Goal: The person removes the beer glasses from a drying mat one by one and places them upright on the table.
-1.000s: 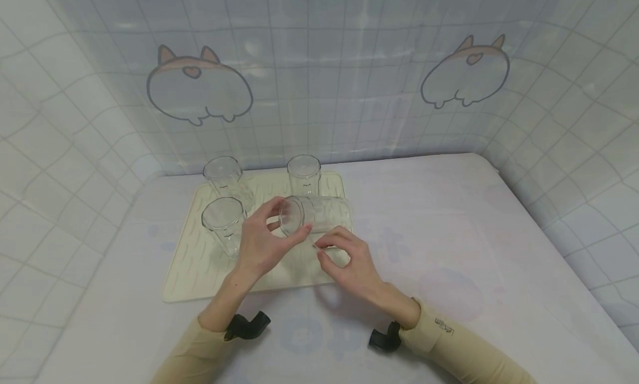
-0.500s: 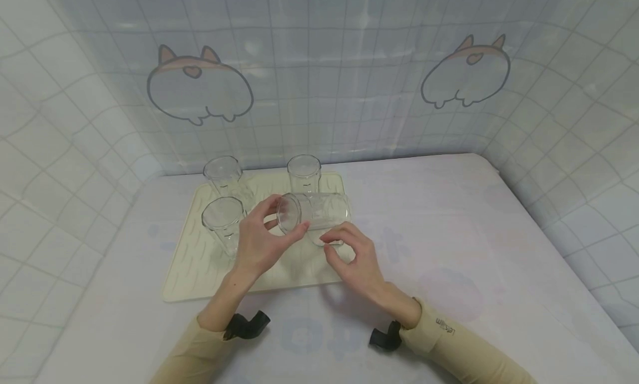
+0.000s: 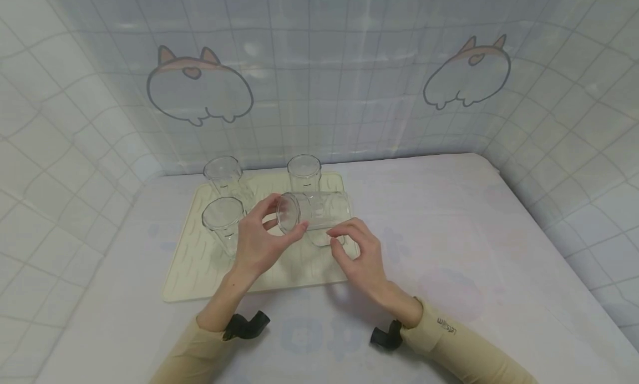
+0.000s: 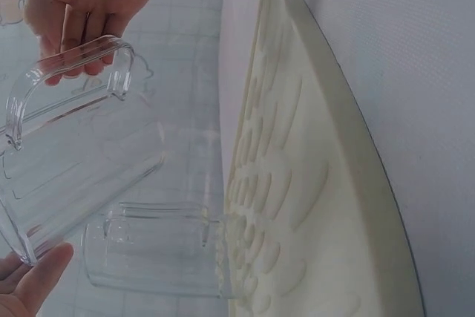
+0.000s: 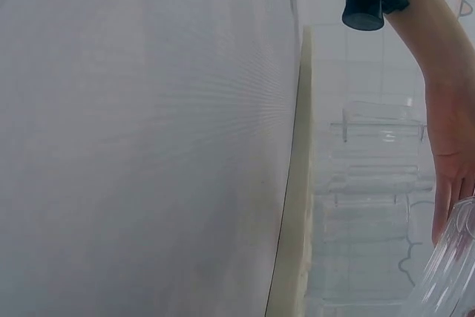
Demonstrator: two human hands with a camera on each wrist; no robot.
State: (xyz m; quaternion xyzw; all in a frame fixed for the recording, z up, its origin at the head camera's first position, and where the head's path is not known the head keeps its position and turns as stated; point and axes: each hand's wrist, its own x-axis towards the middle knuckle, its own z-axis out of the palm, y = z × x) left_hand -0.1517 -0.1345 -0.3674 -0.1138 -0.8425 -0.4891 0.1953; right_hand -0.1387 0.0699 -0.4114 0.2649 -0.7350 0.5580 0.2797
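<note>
The left hand (image 3: 257,237) gripped a sideways glass (image 3: 323,210) from eight o'clock; at its six-o'clock handle (image 4: 78,59), the right hand (image 3: 364,256) curved, hold unclear.

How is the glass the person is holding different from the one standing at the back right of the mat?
The held glass is turned sideways, while the back right glass stands straight up. The left hand holds the held glass above the mat, but the back right glass rests on it, with no hand gripping it. Both are see-through.
</note>
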